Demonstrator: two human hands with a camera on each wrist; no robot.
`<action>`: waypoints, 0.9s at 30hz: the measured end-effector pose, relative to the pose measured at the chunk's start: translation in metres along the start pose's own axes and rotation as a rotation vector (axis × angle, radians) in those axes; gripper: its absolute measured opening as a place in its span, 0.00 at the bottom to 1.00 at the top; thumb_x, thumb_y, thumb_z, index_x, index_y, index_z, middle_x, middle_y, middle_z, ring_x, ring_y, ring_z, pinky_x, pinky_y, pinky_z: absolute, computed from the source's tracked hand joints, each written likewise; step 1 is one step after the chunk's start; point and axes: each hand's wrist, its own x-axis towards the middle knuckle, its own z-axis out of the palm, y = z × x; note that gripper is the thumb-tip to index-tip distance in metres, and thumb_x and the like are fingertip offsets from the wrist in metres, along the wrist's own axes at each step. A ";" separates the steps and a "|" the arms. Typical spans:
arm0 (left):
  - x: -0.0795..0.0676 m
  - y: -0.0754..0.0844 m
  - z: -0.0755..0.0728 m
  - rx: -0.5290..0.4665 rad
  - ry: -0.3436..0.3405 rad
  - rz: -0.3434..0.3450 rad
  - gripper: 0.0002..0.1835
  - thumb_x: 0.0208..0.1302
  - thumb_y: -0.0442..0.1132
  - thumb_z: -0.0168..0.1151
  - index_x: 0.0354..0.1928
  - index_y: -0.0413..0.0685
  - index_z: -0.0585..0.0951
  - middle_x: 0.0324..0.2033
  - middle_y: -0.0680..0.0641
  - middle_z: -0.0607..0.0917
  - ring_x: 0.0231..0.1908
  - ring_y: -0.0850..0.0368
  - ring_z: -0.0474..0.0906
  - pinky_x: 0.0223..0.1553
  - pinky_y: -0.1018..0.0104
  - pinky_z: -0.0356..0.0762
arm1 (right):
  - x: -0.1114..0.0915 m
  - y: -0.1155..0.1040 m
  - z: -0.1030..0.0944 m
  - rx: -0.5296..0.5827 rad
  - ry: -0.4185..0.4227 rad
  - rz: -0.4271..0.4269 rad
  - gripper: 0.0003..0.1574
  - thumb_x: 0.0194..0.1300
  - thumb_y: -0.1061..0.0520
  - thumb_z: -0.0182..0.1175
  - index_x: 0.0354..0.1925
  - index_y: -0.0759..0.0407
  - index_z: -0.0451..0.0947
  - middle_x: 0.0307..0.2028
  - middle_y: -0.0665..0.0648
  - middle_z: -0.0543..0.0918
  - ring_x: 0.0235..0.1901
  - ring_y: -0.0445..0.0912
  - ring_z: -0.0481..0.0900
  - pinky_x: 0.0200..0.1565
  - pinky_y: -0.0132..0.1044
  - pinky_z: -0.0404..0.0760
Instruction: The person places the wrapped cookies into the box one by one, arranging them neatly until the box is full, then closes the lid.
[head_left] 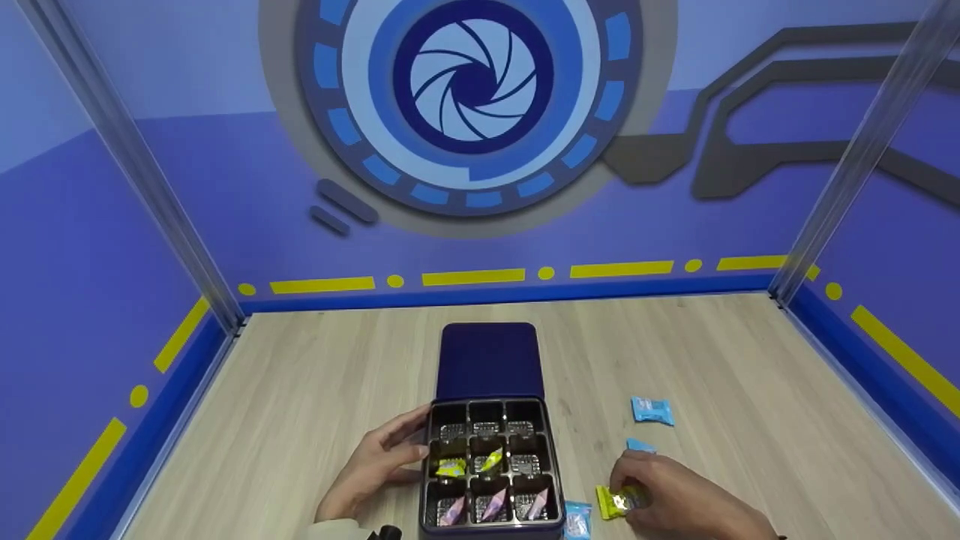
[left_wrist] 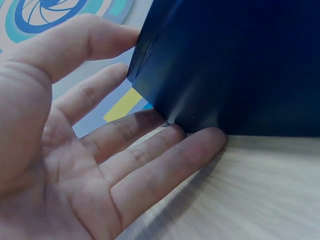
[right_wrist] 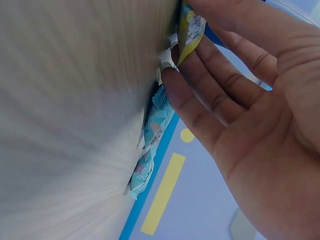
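A dark blue tin box [head_left: 557,469] holds a black divided tray. Pink-wrapped candies [head_left: 493,505] lie in its three front compartments, and yellow ones [head_left: 450,468] in the left and middle compartments of the centre row. My left hand [head_left: 375,465] rests against the box's left side, fingers extended; in the left wrist view the fingertips touch its dark wall and lower edge. To the right of the box, my right hand [head_left: 679,495] pinches a yellow-wrapped candy [head_left: 613,504] low over the table. The right wrist view shows this candy [right_wrist: 192,32] by the thumb, partly cut off.
Blue-wrapped candies lie on the table: one [head_left: 652,410] farther back, one [head_left: 640,445] partly hidden behind the right hand, one [head_left: 577,519] beside the box's front right corner. The dark blue lid [head_left: 487,360] extends behind the box. Blue panels [head_left: 525,247] border the wooden table.
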 end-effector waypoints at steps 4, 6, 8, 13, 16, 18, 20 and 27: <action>0.000 0.000 0.000 0.001 0.007 -0.006 0.37 0.71 0.32 0.69 0.79 0.39 0.67 0.78 0.29 0.63 0.59 0.43 0.82 0.52 0.42 0.87 | 0.000 -0.001 0.001 0.013 -0.001 0.016 0.20 0.61 0.60 0.77 0.45 0.37 0.84 0.42 0.40 0.82 0.39 0.43 0.78 0.43 0.34 0.85; 0.000 0.000 0.001 0.001 0.008 -0.010 0.38 0.71 0.32 0.69 0.79 0.39 0.67 0.78 0.29 0.63 0.58 0.43 0.83 0.52 0.42 0.87 | 0.000 -0.002 0.001 0.012 0.001 0.018 0.20 0.61 0.59 0.77 0.46 0.37 0.84 0.42 0.39 0.82 0.39 0.43 0.78 0.44 0.34 0.85; 0.000 0.000 0.001 -0.001 0.009 -0.010 0.37 0.71 0.32 0.68 0.79 0.39 0.67 0.78 0.29 0.63 0.58 0.43 0.83 0.52 0.42 0.87 | -0.001 -0.002 0.001 0.004 0.008 0.018 0.19 0.62 0.59 0.76 0.46 0.37 0.84 0.43 0.39 0.82 0.39 0.43 0.78 0.44 0.35 0.86; -0.001 0.001 0.002 -0.012 0.012 -0.004 0.37 0.70 0.30 0.68 0.79 0.39 0.67 0.78 0.30 0.63 0.58 0.42 0.83 0.53 0.42 0.87 | 0.000 -0.004 0.000 0.011 0.007 0.026 0.19 0.63 0.59 0.74 0.48 0.36 0.87 0.43 0.38 0.83 0.40 0.43 0.79 0.46 0.37 0.86; -0.001 0.002 0.002 -0.026 0.011 -0.008 0.38 0.70 0.29 0.67 0.80 0.38 0.66 0.78 0.30 0.62 0.58 0.41 0.83 0.53 0.42 0.87 | 0.001 -0.003 -0.001 0.023 0.004 0.007 0.21 0.63 0.60 0.72 0.49 0.36 0.88 0.43 0.39 0.83 0.40 0.42 0.80 0.45 0.36 0.86; -0.001 0.002 0.002 -0.034 0.005 -0.010 0.38 0.70 0.29 0.67 0.80 0.37 0.65 0.78 0.29 0.62 0.58 0.41 0.82 0.53 0.42 0.86 | 0.001 -0.003 0.000 0.012 0.015 -0.009 0.21 0.62 0.60 0.72 0.49 0.36 0.89 0.43 0.38 0.83 0.40 0.41 0.80 0.45 0.35 0.86; -0.001 0.002 0.002 -0.040 -0.001 -0.011 0.38 0.71 0.29 0.67 0.80 0.37 0.65 0.78 0.29 0.61 0.59 0.41 0.82 0.53 0.42 0.86 | 0.001 -0.002 0.002 -0.013 0.034 -0.034 0.21 0.62 0.60 0.70 0.49 0.36 0.89 0.43 0.37 0.83 0.41 0.40 0.79 0.43 0.34 0.85; -0.001 0.002 0.002 -0.037 0.005 -0.017 0.38 0.71 0.30 0.67 0.80 0.37 0.65 0.78 0.29 0.61 0.59 0.41 0.82 0.53 0.42 0.86 | 0.004 0.000 0.002 -0.014 0.056 -0.029 0.12 0.69 0.53 0.71 0.51 0.43 0.90 0.43 0.39 0.83 0.39 0.39 0.78 0.42 0.34 0.84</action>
